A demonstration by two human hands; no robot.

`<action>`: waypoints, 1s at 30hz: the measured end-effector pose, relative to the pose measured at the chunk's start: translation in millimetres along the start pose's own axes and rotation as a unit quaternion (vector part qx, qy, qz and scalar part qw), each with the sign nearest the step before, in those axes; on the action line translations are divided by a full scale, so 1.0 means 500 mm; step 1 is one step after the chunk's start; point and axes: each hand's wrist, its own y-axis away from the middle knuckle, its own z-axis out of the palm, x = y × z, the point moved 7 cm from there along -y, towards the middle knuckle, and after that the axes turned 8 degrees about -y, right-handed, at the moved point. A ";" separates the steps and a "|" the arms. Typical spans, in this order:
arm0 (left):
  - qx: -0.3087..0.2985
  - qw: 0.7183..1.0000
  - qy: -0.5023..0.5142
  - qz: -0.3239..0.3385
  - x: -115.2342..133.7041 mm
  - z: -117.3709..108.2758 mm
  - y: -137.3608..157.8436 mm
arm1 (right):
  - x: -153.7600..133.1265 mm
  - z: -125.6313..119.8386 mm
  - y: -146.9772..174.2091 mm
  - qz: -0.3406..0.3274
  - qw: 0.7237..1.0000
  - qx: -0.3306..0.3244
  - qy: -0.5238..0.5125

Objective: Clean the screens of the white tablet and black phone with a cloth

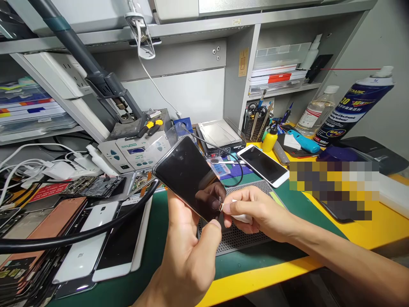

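My left hand [194, 247] is closed around the lower end of a black smartphone [185, 175], its thumb along the near edge. The phone is tilted, dark glossy screen facing me, and reflects my fingers. At the phone's near right end, my right hand [252, 209] pinches a small metallic piece [221, 205] between thumb and forefinger; its exact kind is unclear. Inside the curled fingers of that hand sits a white object [242, 217], partly hidden. Below both hands lies a perforated grey mat [236, 241] on a green work mat [271, 256].
A white phone [263, 166] lies behind my right hand. Phones and phone parts are stacked at left, near a white Xiaomi phone [81, 243]. A thick black hose [79, 238] crosses there. A soldering station [137, 151], a spray can [354, 106] and a bottle [316, 113] stand behind.
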 end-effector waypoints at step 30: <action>0.017 0.999 0.001 -0.035 -0.003 -0.015 0.005 | -0.002 0.006 0.007 -0.015 0.999 -0.045 0.019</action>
